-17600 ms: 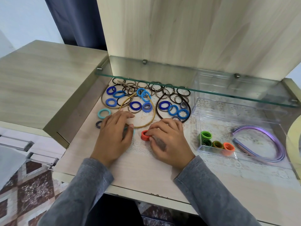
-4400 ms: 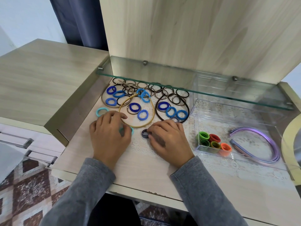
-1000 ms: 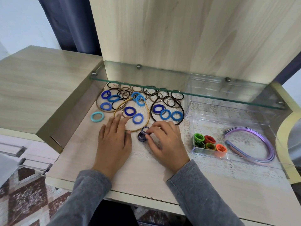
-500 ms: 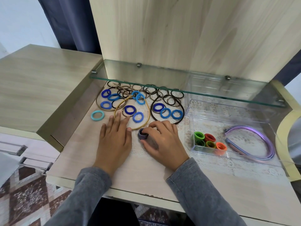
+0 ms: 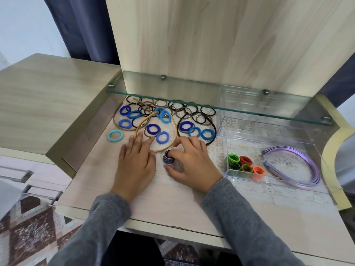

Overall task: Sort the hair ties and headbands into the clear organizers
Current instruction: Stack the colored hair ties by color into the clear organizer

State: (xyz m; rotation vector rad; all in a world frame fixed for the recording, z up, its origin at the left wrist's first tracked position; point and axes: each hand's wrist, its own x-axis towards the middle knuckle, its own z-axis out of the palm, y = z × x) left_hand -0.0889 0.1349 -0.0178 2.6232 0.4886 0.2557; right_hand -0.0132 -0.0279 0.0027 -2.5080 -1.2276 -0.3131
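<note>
My right hand (image 5: pixel 192 162) pinches a rolled dark blue striped hair tie (image 5: pixel 167 157) on the table. My left hand (image 5: pixel 135 162) lies flat beside it, fingers spread, fingertips at the gold headband (image 5: pixel 173 131). Several blue hair ties (image 5: pixel 195 131) and thin dark ones (image 5: pixel 201 114) lie at the back with a brown headband (image 5: pixel 115 121) and a dark headband (image 5: pixel 213 138). A light teal tie (image 5: pixel 115 135) lies apart on the left. The clear organizer (image 5: pixel 247 178) holds several rolled ties (image 5: pixel 245 165) and purple headbands (image 5: pixel 299 166).
A glass shelf (image 5: pixel 211 93) overhangs the back of the table, with a second clear organizer (image 5: pixel 249 104) behind it. A wooden panel rises behind, a lower cabinet top (image 5: pixel 48 102) lies left. A lace mat (image 5: pixel 249 191) covers the right part.
Since a second ago my right hand rolled the dark striped tie into a tight coil and closed on it. My left hand stayed flat. Earlier, a red rolled tie joined those in the organizer.
</note>
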